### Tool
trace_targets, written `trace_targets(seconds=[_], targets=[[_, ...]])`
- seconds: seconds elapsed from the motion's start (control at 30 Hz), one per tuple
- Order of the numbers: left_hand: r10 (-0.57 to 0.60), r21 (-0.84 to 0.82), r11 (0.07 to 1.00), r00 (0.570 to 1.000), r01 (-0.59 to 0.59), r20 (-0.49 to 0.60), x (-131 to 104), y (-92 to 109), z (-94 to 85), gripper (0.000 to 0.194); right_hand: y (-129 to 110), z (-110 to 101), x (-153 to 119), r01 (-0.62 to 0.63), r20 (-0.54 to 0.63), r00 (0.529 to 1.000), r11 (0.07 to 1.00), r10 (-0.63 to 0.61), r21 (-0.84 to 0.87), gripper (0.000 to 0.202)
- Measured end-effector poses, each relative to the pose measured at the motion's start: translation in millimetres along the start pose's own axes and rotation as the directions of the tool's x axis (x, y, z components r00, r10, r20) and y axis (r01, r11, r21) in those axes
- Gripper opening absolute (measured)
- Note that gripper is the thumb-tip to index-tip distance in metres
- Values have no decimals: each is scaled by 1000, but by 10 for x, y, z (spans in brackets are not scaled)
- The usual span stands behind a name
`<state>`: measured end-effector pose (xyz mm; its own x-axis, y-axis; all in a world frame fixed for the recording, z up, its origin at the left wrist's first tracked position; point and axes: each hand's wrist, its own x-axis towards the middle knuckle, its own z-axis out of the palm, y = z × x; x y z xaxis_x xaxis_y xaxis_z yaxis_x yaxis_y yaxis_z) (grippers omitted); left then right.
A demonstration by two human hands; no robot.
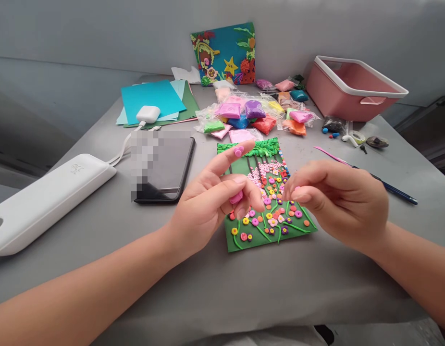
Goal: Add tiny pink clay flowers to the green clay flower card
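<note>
My left hand [215, 197] is raised over the left side of a green card [240, 242] decorated with clay flowers, stems and leaves. Its thumb and curled fingers close on a lump of pink clay [236, 197]. Small pink clay pieces [239, 151] stick to its outstretched index finger. To the right, my right hand [339, 202] hovers by the card's right edge with thumb and fingertips pinched together. A tiny bit of pink clay [297, 189] shows between those fingertips. Both hands hide parts of the card.
Behind the card lie bagged coloured clays [240, 113]. An undersea clay picture [222, 53] leans at the back, near a pink basket [345, 91]. Left are a phone [168, 168], power bank [53, 202], white earbud case [148, 114] and coloured sheets [150, 98]. A pen-like tool [395, 190] lies right.
</note>
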<state>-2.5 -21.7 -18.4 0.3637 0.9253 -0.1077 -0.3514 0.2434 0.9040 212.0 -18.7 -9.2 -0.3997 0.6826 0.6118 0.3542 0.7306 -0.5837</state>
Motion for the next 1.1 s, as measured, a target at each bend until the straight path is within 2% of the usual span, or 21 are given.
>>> trace_targets(seconds=[0.13, 0.23, 0.33, 0.5, 0.6, 0.83, 1.0, 1.1], targets=[[-12, 10, 1000, 1000, 12, -8, 4, 7, 10, 57, -6, 17, 5, -20, -8, 1000, 999, 21, 50, 3], [-17, 18, 1000, 1000, 17, -3, 4, 6, 16, 57, -4, 12, 0, -26, 23, 999, 999, 25, 19, 10], [-13, 18, 1000, 1000, 13, 16, 0, 2, 12, 59, 11, 1, 1, 19, 7, 1000, 1000, -19, 9, 13], [6, 3, 1000, 998, -6, 62, 8, -9, -16, 60, 30, 13, 9, 57, -29, 998, 993, -54, 105, 5], [22, -9, 1000, 995, -21, 101, 22, -25, -35, 62, 34, 25, 2, 60, -22, 998, 988, -57, 145, 10], [53, 48, 997, 966, -67, 251, 0, -98, -54, 59, 53, 33, 1, -64, 6, 998, 963, 65, 262, 13], [57, 62, 995, 941, -83, 332, -24, -107, -57, 57, 36, 27, -4, -156, 33, 987, 905, 156, 396, 27], [38, 66, 996, 932, -66, 361, -30, -102, -51, 58, 11, 25, -13, -224, 24, 972, 897, 233, 381, 21]])
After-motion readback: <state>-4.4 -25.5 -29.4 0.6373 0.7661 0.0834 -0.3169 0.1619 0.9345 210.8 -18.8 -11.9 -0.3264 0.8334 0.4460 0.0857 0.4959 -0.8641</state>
